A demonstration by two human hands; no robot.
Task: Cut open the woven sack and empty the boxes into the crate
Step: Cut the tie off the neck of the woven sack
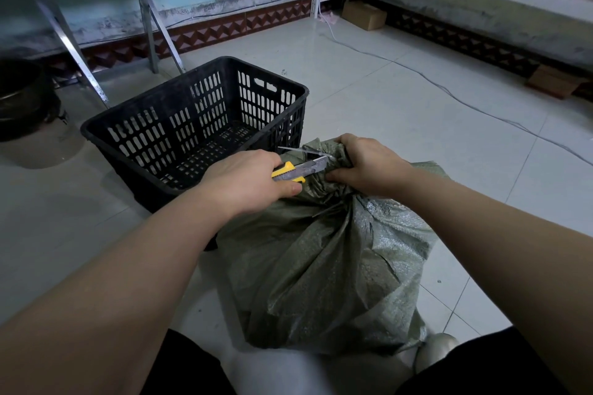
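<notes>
Left hand (247, 179) holds knife (296, 171) at sack (321, 250) neck; right hand (369, 167) grips it.

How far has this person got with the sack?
Early stage. Ready: the black crate stands beside the sack. In hand: the left hand holds a yellow knife at the sack's bunched neck, which the right hand grips. Left: the sack is still shut, and the crate holds no boxes.

The left hand (247, 181), reaching from lower left, curls round a utility knife (290, 171). The right hand (369, 167), from lower right, grips the woven sack (327, 253) at its bunched neck.
</notes>
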